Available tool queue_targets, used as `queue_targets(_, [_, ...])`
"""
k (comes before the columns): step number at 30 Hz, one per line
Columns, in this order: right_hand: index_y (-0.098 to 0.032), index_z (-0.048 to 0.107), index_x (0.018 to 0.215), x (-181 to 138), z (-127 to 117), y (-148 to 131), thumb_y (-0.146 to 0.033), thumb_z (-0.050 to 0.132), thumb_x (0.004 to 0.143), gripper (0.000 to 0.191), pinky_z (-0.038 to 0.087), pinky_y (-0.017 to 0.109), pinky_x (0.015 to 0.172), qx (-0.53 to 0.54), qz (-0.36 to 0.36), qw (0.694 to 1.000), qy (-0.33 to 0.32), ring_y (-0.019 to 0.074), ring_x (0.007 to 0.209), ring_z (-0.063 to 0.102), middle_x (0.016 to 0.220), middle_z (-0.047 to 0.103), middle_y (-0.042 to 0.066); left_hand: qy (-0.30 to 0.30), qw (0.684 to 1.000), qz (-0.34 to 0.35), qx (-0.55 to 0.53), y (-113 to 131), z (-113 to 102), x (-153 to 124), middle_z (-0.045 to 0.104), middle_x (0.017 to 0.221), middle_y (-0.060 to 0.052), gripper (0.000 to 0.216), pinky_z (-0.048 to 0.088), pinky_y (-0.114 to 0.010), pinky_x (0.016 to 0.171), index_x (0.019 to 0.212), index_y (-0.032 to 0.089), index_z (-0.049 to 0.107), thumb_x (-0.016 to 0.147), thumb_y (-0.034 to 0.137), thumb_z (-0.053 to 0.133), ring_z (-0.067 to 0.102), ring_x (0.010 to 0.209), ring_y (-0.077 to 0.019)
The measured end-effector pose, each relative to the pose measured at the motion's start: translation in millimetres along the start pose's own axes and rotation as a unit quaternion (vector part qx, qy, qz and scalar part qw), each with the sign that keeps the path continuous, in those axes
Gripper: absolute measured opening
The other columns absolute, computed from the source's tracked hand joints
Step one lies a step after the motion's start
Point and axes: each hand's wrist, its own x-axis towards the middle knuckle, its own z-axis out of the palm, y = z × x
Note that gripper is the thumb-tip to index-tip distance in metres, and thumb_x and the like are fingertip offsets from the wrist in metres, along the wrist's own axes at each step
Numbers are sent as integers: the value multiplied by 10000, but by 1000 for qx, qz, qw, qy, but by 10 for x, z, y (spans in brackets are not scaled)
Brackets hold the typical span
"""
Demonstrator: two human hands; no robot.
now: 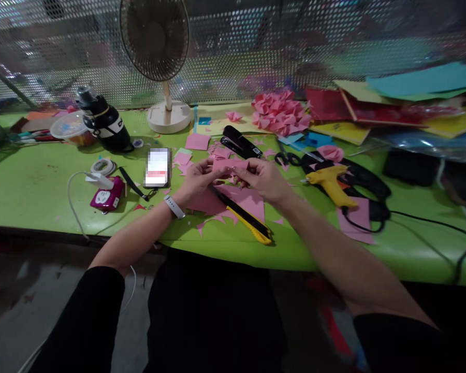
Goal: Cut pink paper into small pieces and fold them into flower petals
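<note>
Paper (230, 164), pink: pinched in fingers of left hand (197, 179) and right hand (267, 179). Stapler (239, 143) behind paper; cutter (252, 224) in front; bottle (105, 124) left, lettering (119, 124) blurred.

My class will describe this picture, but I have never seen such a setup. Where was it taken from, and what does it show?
There is no machine here, only a person's two bare hands. The one picture comes from a camera worn on the head, looking forward and down. The left hand and right hand together hold a piece of pink paper. Nearer the person, a yellow cutter lies partly over a pink sheet on the green table. Beyond the hands are a black stapler and a heap of pink pieces; a phone is to the left, a yellow glue gun to the right.
</note>
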Motion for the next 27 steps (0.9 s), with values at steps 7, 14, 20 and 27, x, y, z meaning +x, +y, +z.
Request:
queue_targets(7, [-198,650,751,-5,-52,-65,-696,789,723,517,487,267,514,-18,6,1000,-16,118,522,573,658,669,21,-26,997,-58,44,174,-2,-19,780,837,-49,482,605,-306,769,1073,131,598,700,201,895,776,809,-192])
queue_targets(14, [-204,640,706,-8,-39,-81,-636,807,740,464,482,275,522,-11,0,1000,-17,124,526,571,624,661,20,-25,994,-69,78,208,-11,-4,788,870,-63,524,603,-299,770,1155,129,595,715,166,878,778,818,-192])
queue_targets(20, [-181,721,763,-45,-31,-115,-525,833,732,364,500,290,544,-4,19,999,-34,146,576,621,685,714,48,-27,996,-48,65,161,-36,16,760,763,-27,548,595,-268,739,1229,106,594,744,108,847,737,681,-130])
queue_targets(27, [-177,713,746,-25,-97,-129,-470,845,722,323,539,288,557,14,43,997,-65,146,584,643,694,732,57,-14,996,-62,65,196,-43,25,772,789,-44,578,617,-307,808,1265,98,594,746,100,847,758,731,-151])
